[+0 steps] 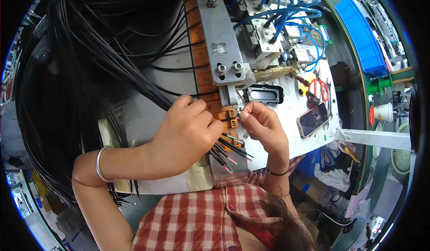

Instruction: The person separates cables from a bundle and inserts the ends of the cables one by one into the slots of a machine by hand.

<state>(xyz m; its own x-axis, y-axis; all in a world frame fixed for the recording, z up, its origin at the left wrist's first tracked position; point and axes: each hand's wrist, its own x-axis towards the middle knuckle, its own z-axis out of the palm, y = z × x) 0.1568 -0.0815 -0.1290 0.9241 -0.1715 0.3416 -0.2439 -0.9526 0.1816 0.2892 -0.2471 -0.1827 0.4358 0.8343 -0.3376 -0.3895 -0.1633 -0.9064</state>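
Black cables with coloured wire ends jut out near the left hand, by the orange clamping strip. That hand is curled closed, grip hidden; the right hand pinches, contents unclear. A smartphone lies on the desk.

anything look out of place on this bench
The phone, perhaps: it lies at an angle on the white table, right of the right hand, a personal item among tools and machine parts. I see no clear spill or damage.
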